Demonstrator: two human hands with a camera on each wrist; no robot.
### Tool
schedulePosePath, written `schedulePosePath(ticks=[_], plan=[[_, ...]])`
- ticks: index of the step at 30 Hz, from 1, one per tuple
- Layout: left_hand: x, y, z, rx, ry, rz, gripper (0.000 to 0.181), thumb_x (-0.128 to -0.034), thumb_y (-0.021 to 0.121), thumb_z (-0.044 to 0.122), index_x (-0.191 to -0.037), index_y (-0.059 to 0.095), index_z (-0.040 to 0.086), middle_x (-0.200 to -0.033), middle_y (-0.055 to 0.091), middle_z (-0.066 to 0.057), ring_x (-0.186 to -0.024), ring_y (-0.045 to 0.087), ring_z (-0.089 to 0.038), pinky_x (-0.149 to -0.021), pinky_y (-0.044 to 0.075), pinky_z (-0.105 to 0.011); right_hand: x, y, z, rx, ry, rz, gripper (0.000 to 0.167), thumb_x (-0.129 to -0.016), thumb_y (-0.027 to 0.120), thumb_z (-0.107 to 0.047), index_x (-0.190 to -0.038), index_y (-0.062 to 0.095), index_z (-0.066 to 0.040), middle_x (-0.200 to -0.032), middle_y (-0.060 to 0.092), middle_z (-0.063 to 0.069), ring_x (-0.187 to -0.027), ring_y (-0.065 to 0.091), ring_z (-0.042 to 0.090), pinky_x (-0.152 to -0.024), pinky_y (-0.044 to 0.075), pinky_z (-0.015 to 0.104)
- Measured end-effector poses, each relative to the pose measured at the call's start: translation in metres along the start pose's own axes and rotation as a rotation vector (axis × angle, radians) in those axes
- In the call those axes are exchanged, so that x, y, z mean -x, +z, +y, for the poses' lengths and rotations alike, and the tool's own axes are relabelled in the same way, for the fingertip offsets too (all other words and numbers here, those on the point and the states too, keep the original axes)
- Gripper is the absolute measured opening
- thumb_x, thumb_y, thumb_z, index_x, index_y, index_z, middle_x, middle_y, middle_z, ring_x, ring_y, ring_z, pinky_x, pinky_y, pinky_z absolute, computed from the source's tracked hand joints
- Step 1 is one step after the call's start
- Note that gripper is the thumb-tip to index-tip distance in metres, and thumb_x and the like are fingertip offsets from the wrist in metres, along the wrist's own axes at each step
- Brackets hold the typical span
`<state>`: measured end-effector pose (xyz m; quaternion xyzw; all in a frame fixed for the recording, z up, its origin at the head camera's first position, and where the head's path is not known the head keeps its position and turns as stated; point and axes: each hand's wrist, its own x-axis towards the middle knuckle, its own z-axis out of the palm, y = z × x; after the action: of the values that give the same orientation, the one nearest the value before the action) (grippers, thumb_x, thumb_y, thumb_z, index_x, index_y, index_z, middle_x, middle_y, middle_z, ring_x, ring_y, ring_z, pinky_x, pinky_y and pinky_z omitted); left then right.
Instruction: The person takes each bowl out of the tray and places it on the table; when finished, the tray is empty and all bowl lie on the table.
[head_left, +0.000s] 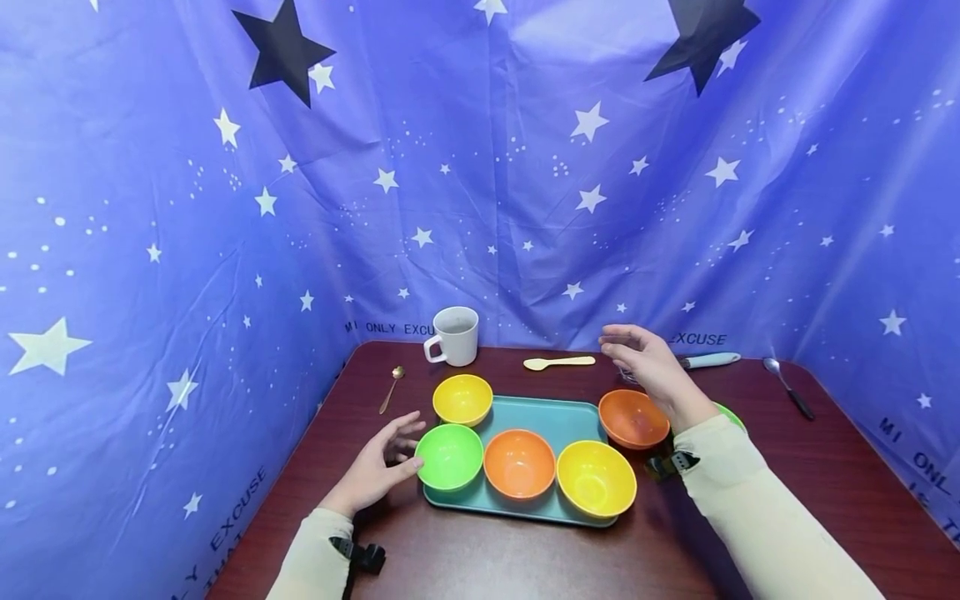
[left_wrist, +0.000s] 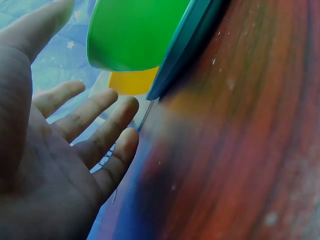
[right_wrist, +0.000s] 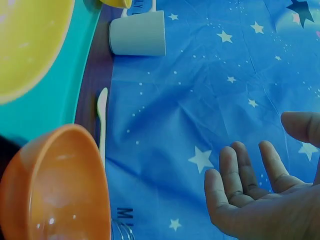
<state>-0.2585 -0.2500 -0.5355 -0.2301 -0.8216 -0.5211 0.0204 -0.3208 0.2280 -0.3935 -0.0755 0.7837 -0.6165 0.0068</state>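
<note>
Sleeve of the right arm (head_left: 765,508) nearest, stretched over the surface (head_left: 465,558). Right grip (head_left: 651,367): raised near the dark orange bowl (head_left: 632,419), fingers apart, loosely bent, holding nothing. Left grip (head_left: 378,467): fingers spread, nothing held, thumb close by the near green bowl (head_left: 450,457); contact unclear. Progress, judged by layout: near green bowl, light orange bowl (head_left: 520,464) and front yellow bowl (head_left: 596,479) sit on the tray (head_left: 543,412); rear yellow bowl (head_left: 462,400) overlaps its far-left corner. Seemingly left: dark orange bowl, just right of the tray, and second green bowl (head_left: 731,414), mostly hidden by the right wrist.
</note>
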Motion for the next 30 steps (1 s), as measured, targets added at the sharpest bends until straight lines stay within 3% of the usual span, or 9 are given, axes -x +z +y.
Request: schedulePosePath(ticks=[5, 13, 23, 30], plan=[[0.000, -0.001, -0.002, -0.002, 0.018, -0.020, 0.079, -0.0924, 0.082, 0.022, -0.159, 0.042, 0.009, -0.149, 0.058, -0.014, -0.117, 0.064, -0.026, -0.091, 0.054, -0.036, -0.008, 0.012, -0.002, -0.025, -0.014, -0.019, 0.052, -0.106, 0.063, -0.020, -0.151, 0.048, 0.000, -0.147, 0.053, 0.024, -0.136, 0.052, 0.038, -0.117, 0.036, 0.053], [0.001, 0.000, -0.001, 0.015, 0.006, -0.072, 0.086, -0.0875, 0.085, 0.022, -0.160, 0.041, 0.009, -0.147, 0.059, -0.003, -0.118, 0.064, -0.024, -0.092, 0.053, -0.036, -0.021, 0.027, -0.002, -0.012, -0.004, -0.036, 0.049, -0.105, 0.064, -0.018, -0.149, 0.052, 0.000, -0.141, 0.059, 0.019, -0.128, 0.056, 0.028, -0.111, 0.041, 0.046], [0.002, 0.003, -0.004, 0.027, 0.021, -0.103, 0.092, -0.0835, 0.088, 0.020, -0.160, 0.039, 0.007, -0.139, 0.063, -0.003, -0.115, 0.065, -0.023, -0.091, 0.051, -0.034, -0.031, 0.044, 0.001, -0.039, 0.021, -0.057, 0.048, -0.104, 0.065, -0.015, -0.148, 0.053, -0.001, -0.141, 0.059, 0.020, -0.131, 0.056, 0.032, -0.111, 0.040, 0.048], [0.001, 0.005, -0.003, 0.010, 0.003, -0.112, 0.091, -0.0819, 0.090, 0.023, -0.159, 0.042, 0.012, -0.137, 0.063, 0.000, -0.112, 0.065, -0.023, -0.091, 0.050, -0.035, -0.036, 0.056, 0.002, -0.029, 0.040, -0.081, 0.048, -0.104, 0.065, -0.015, -0.148, 0.053, -0.002, -0.143, 0.057, 0.022, -0.133, 0.053, 0.038, -0.113, 0.039, 0.052]])
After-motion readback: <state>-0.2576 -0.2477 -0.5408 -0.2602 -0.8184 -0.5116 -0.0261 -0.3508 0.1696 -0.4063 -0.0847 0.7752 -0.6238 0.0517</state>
